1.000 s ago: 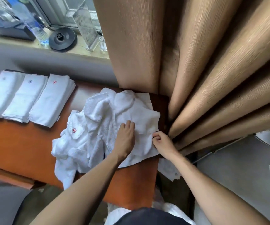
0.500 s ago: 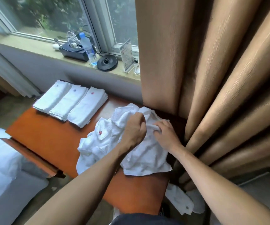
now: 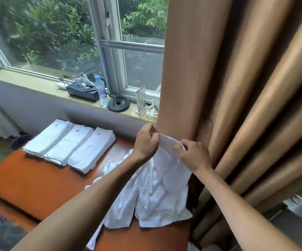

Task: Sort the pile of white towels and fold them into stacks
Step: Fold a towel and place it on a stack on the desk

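My left hand [image 3: 146,142] and right hand [image 3: 194,156] pinch one towel [image 3: 167,160] by its top hem above the pile [image 3: 152,201] at the surface's [image 3: 37,183] right edge; it looks soft and limp, so I'd hold its corners.

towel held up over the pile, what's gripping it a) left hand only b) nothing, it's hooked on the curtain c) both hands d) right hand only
c: the left hand and the right hand each pinch the top edge of the towel, holding it above the pile.

Wht stacks [image 3: 70,147] (red/blue logos [image 3: 98,134]), orange tbl [image 3: 37,183], tan curtain [image 3: 237,87].
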### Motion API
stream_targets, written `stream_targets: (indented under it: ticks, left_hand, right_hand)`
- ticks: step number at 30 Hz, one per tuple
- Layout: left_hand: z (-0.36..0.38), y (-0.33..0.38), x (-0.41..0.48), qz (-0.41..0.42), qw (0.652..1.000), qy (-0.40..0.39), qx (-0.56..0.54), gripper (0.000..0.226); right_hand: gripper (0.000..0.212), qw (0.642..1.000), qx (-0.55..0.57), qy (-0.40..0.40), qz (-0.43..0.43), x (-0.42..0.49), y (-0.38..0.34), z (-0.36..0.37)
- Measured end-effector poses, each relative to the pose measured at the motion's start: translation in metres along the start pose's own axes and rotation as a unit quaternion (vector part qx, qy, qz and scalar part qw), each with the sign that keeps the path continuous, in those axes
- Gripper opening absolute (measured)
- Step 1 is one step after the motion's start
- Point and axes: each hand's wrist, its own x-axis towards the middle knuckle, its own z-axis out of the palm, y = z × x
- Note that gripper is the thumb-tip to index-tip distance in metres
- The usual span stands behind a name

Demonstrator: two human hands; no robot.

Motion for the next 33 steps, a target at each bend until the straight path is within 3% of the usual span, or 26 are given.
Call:
stream_targets:
  ticks: [2, 6, 8, 12, 18, 23, 27, 31, 33]
  left_hand:
    - [-0.008, 0.005, 0.006, -0.016, 1.000, -0.008, -0.016, 0.023]
    - [-0.018, 0.008, 0.009, -0.028, 0.996, -0.069, -0.042, 0.021]
    - [-0.021, 0.013, 0.006, -0.007, 0.996, -0.079, -0.040, 0.020]
    - [-0.038, 0.019, -0.002, -0.004, 0.992, -0.114, -0.052, 0.011]
    - [-0.056, -0.009, -0.020, 0.082, 0.980, -0.135, 0.122, 0.010]
    - [-0.049, -0.036, -0.041, 0.046, 0.963, -0.139, 0.225, 0.009]
    - [-0.038, -0.031, -0.057, 0.014, 0.977, -0.193, 0.093, 0.005]
    - [-0.029, -0.010, -0.068, -0.013, 0.974, -0.225, -0.029, 0.018]
    - [-0.024, 0.001, -0.077, -0.004, 0.966, -0.252, -0.065, 0.025]
  right_hand:
    - [0.037, 1.000, 0.005, -0.002, -0.004, 0.002, -0.013, -0.008]
    - [0.037, 0.993, 0.069, -0.090, 0.025, -0.013, -0.039, -0.009]
    - [0.039, 0.991, 0.099, -0.086, 0.036, -0.022, -0.047, -0.008]
    - [0.031, 0.996, 0.055, -0.056, 0.037, -0.035, -0.061, -0.004]
    - [0.013, 0.996, 0.046, -0.010, 0.076, -0.058, -0.062, -0.008]
    - [0.021, 0.990, 0.048, 0.010, 0.129, -0.076, -0.064, -0.009]
    - [0.027, 0.991, -0.012, 0.021, 0.130, -0.088, -0.056, -0.016]
    - [0.023, 0.982, 0.101, 0.025, 0.160, -0.101, -0.052, -0.015]
    - [0.041, 0.963, 0.202, 0.023, 0.178, -0.105, -0.050, -0.016]
